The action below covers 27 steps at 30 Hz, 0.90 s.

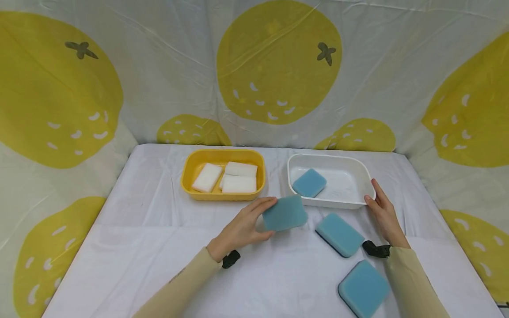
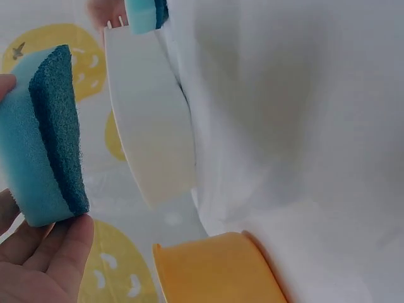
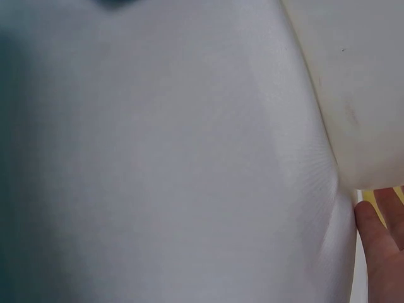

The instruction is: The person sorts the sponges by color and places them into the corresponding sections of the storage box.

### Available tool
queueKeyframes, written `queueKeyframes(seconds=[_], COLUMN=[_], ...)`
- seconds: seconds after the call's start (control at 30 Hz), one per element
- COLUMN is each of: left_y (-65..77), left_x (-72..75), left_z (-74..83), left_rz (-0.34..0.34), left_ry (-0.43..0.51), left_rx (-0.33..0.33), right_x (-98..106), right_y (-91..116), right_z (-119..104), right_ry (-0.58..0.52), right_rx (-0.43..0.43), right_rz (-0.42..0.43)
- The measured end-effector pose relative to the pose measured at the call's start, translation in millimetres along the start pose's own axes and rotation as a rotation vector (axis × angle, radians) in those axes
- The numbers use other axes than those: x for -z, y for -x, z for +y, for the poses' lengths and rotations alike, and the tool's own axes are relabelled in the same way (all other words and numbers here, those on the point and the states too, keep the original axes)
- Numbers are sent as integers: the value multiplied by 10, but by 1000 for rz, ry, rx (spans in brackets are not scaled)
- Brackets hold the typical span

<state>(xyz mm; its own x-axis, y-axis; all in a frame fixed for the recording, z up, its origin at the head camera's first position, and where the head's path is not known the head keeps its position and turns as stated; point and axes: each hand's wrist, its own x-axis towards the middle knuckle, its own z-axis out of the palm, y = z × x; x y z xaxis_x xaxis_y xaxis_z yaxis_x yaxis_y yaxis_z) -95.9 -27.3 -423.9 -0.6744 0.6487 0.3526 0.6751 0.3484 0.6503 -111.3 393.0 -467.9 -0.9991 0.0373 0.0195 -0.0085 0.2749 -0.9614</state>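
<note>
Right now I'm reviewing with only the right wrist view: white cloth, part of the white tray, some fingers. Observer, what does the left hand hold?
Observer: In the head view, the left hand holds a blue sponge.
Reviewer: Is anything inside the white tray?
Observer: Yes, the head view shows a second sponge in the left part of the white tray.
Reviewer: Is the held one the same shade all through?
Observer: No, the left wrist view shows a dark layer along one face.
</note>
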Motion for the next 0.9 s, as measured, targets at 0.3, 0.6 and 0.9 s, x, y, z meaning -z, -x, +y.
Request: queueKeyframes(seconds=[0.3,0.6,0.9], left_y=[-194,-322,-467], left_x=[7,0,-17], left_z=[-22,-39,-55], left_rz=[12,24,12], left_ry=[-22,-40,-26], left_rx=[0,-11,16], right_x=[-23,-29,-15], right_y=[13,14,5], right_z=[-46,-40,0], right_ry=[-15,-6,-24], right_rx=[11,11,13], right_rz=[3,15,13])
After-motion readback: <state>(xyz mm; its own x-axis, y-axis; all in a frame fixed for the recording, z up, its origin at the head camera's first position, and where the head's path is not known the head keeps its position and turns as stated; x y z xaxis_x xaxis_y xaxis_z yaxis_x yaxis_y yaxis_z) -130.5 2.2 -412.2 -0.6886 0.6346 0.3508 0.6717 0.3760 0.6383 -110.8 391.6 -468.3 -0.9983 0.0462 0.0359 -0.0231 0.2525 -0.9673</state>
